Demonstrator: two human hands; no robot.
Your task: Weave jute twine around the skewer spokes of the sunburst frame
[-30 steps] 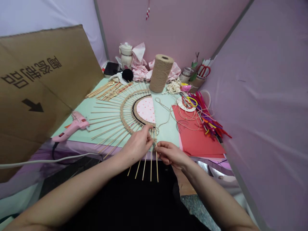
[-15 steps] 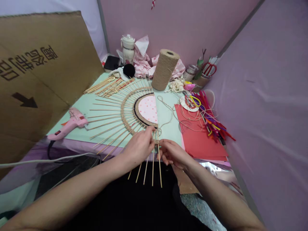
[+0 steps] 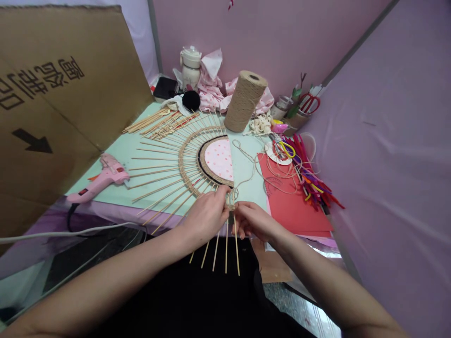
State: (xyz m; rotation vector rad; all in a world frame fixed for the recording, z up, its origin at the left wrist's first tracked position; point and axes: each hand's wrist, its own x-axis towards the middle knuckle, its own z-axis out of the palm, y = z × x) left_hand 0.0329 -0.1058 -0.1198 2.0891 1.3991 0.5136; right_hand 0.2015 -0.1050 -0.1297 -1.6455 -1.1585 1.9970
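A half-round weaving (image 3: 181,159) lies on the table, its thin wooden sticks fanning out from a pink dotted half-disc (image 3: 219,159) edged in black and tan. Tan twine runs through the sticks in a curved band. My left hand (image 3: 207,215) is closed over the near end of this band, thumb and fingers pinching twine and sticks. Close beside it, my right hand (image 3: 254,219) has its fingertips pinched at the twine by the last stick, its other fingers curled. A loose length of twine (image 3: 252,171) trails from there across the table.
A pink glue gun (image 3: 102,178) lies at the left near a cardboard box (image 3: 70,94). Loose sticks (image 3: 151,119), a twine cone (image 3: 245,101) and a white bottle (image 3: 190,68) are at the back. Red paper (image 3: 292,202), scissors (image 3: 287,149) and colourful pipe cleaners (image 3: 312,173) lie right.
The view has shifted slightly. Both hands stay at the near end of the band, in nearly the same grip.
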